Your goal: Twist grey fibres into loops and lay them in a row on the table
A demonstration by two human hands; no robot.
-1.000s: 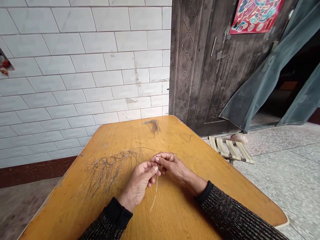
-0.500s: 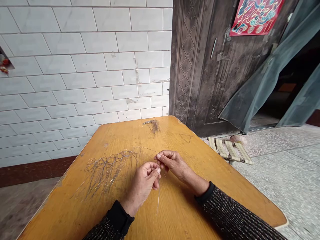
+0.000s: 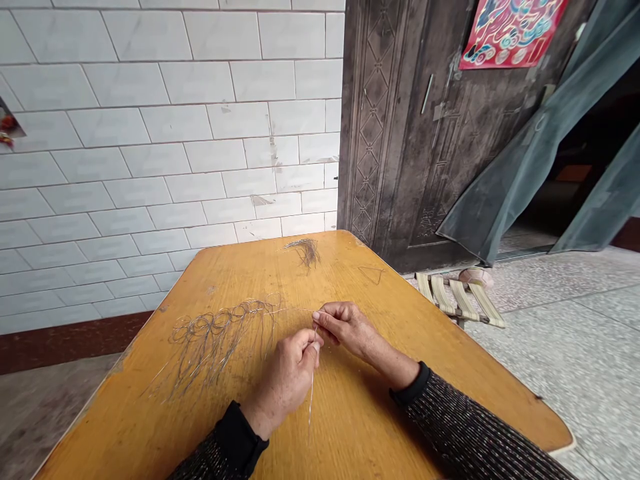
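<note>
Above the middle of the wooden table point(image 3: 365, 413), my left hand point(image 3: 293, 367) pinches a thin, pale wire point(image 3: 311, 407) between thumb and fingers. One end of that wire hangs down below the hand. Just up and to the right, my right hand point(image 3: 345, 323) is closed in a pinch on the same wire, thumb against forefinger. From the right fingertips a fine strand runs left toward a row of looped wires point(image 3: 220, 323), whose loose tails spread toward the near left. The exact spot between the two pinches is partly hidden by my fingers.
A small bundle of thin wires point(image 3: 307, 250) lies at the table's far end. A bent wire piece point(image 3: 373, 273) rests near the right edge. Beyond are a white tiled wall point(image 3: 200, 120), a dark door point(image 3: 390, 133) and a strapped low stool point(image 3: 457, 300).
My left fingers have closed more tightly, and the hand has turned slightly. The hanging wire end has swung a little left. My right hand has barely moved.
</note>
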